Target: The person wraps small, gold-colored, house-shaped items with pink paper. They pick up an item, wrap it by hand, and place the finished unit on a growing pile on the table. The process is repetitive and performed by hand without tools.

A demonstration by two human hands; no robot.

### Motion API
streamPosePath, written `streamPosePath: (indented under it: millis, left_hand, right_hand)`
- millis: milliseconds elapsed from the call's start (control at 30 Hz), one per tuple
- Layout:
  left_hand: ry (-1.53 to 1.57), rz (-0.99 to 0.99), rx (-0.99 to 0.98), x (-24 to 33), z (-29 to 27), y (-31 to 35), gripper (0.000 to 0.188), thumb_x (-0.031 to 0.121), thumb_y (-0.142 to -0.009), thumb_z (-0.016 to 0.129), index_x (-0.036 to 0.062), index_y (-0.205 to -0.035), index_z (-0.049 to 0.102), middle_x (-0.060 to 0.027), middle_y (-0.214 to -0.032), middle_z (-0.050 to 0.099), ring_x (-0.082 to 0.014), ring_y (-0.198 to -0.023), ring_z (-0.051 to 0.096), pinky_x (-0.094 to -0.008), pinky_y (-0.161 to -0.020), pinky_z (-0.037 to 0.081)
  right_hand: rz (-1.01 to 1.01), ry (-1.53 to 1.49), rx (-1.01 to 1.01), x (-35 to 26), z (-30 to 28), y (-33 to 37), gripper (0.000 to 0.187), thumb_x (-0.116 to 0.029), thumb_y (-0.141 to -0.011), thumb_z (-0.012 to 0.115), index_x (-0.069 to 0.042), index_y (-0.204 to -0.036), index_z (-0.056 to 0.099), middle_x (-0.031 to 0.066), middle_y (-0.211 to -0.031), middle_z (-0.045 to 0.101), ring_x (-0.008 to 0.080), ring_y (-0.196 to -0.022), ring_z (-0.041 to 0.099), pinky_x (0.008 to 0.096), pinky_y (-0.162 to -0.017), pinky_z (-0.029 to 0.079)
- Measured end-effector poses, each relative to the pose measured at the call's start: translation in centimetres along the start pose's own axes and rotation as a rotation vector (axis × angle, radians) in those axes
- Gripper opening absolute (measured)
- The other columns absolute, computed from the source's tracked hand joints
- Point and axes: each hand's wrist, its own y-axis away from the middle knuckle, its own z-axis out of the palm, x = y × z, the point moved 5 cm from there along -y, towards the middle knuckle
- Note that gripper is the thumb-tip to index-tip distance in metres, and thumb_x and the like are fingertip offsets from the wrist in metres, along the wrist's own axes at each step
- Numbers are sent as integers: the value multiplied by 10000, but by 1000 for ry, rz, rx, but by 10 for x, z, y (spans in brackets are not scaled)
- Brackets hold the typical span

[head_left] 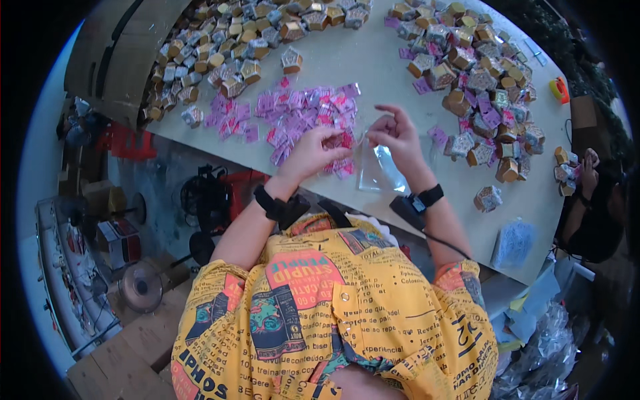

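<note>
My left hand (313, 157) is over the near edge of a pile of small pink and purple packets (300, 110). Its thumb and fingers close on a small pink packet (347, 140). Just to the right, my right hand (398, 139) has its thumb pressed to bent fingers, one finger sticking out; what the pinch holds, if anything, is too small to make out. Below that hand a clear plastic bag (380, 170) lies flat on the table. Further left is a smaller group of pink packets (230, 120).
Many gold and white faceted boxes (227, 47) cover the table's far left; another heap (480, 80), mixed with pink packets, spreads on the right. A stack of clear bags (513, 243) lies near the right corner. Another person's hand (588, 175) is beyond the right edge. An orange tape dispenser (559, 90) stands far right.
</note>
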Motion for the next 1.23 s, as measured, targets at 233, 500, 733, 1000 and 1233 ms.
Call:
streamPosePath:
  millis: [233,500,733,1000,1233]
  left_hand:
    - [-116,167,190,32,7,15,428,193,-728,745,-2,-1087,618,-71,-937,616,-158,-877,588,-269,-821,450]
    - [86,287,196,63,-1,16,116,81,-756,676,25,-846,629,-57,-815,607,-184,-806,587,-311,-739,452]
    - [-264,653,332,73,-17,33,106,100,-728,650,43,-756,565,-101,-752,539,-294,-770,539,-397,-746,412]
    - [-412,593,407,19,-76,93,96,108,-744,624,51,-764,550,-98,-762,521,-274,-786,518,-393,-785,393]
    - [-590,527,332,-29,-139,132,93,119,-722,617,64,-775,564,-64,-777,540,-218,-824,515,-407,-813,381]
  right_hand:
    - [57,-251,-83,-5,-3,5,265,53,-770,640,19,-1011,536,113,-824,627,177,-713,629,278,-649,511]
    - [58,-110,17,-3,12,26,224,39,-774,640,23,-966,526,118,-808,614,173,-690,614,277,-601,496]
    - [162,-315,93,21,30,30,174,43,-808,581,34,-980,555,114,-823,609,178,-673,596,260,-628,491]
    - [427,-500,85,100,110,29,163,-18,-859,556,22,-1017,568,63,-844,605,118,-706,578,213,-597,460]
    - [250,-15,-65,94,205,-2,197,-6,-842,548,48,-1027,589,194,-1355,424,260,-1120,540,232,-791,515]
